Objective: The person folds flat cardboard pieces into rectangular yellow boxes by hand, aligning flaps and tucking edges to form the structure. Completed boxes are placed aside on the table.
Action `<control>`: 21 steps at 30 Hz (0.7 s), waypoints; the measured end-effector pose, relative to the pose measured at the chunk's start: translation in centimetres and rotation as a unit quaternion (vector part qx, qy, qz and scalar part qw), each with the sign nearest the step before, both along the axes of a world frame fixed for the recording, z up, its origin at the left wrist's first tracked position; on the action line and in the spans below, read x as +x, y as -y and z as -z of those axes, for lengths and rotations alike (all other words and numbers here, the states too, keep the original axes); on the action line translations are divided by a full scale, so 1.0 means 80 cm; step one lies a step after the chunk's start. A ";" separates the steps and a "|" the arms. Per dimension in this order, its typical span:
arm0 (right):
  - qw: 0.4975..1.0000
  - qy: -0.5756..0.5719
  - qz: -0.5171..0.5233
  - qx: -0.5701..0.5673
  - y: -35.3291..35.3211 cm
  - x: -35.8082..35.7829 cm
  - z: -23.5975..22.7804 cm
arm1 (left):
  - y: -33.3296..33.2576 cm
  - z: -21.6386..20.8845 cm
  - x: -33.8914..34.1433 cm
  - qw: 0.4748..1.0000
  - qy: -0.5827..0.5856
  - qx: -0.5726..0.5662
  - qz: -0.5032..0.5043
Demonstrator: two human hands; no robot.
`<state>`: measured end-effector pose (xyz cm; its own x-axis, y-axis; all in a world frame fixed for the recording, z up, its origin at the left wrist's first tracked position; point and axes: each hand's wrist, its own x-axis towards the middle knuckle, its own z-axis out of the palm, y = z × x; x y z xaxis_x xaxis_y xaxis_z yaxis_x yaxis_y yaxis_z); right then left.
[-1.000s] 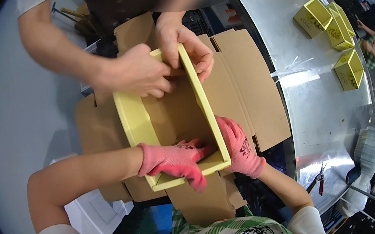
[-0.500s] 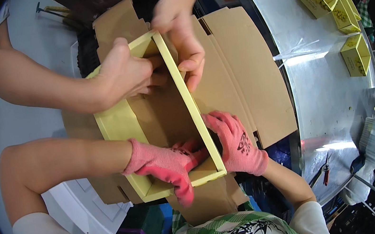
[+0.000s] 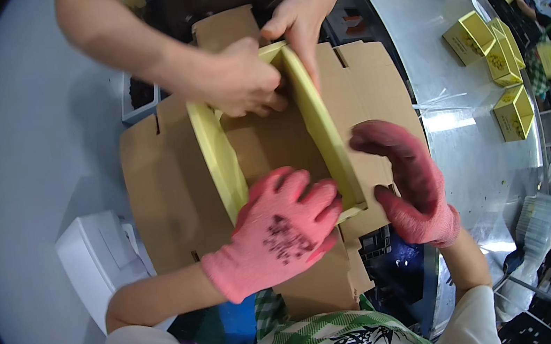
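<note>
A long yellow-walled cardboard box [image 3: 219,173] with a brown inside lies across the unfolded brown cardboard [image 3: 168,183]. My left hand [image 3: 284,234], in a pink glove, rests over the box's near end. Its fingers are spread and bent into the box, while its thumb and palm are hidden. Apart from the right wall, my pink-gloved right hand [image 3: 411,184] is open and holds nothing. At the far end a co-worker's hand [image 3: 245,78] reaches inside the box, and their other hand [image 3: 298,31] is at the far right corner.
To the right runs a metal table [image 3: 456,178] with several small yellow boxes [image 3: 514,114] and thin white strips [image 3: 445,100]. Stacked clear plastic containers [image 3: 536,223] stand at its lower right. A white bin [image 3: 101,256] is on the left, near my left elbow.
My right hand has let go of the right wall and moved right. My left hand has turned back-up over the near end. The box appears farther right and slightly more upright in view.
</note>
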<state>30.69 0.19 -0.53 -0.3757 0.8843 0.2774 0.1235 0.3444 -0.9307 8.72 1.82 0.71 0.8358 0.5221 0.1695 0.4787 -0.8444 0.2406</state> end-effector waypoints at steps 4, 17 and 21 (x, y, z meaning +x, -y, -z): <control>0.919 0.346 -0.186 0.004 -0.035 -0.079 -0.037 | 0.042 0.037 -0.088 0.920 0.360 -0.095 -0.125; 0.631 0.469 -0.552 -0.279 -0.093 -0.149 0.036 | 0.071 0.155 -0.080 0.718 0.511 -0.419 -0.220; 0.591 0.451 -0.547 -0.385 -0.097 -0.155 0.037 | 0.065 0.158 -0.076 0.714 0.532 -0.405 -0.208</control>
<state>18.27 7.97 -3.50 -0.5278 -0.2913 -0.7979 0.7841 0.1940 -0.5895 2.63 -3.42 -11.94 0.2024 0.9747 0.0949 -0.1706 -0.0603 0.9835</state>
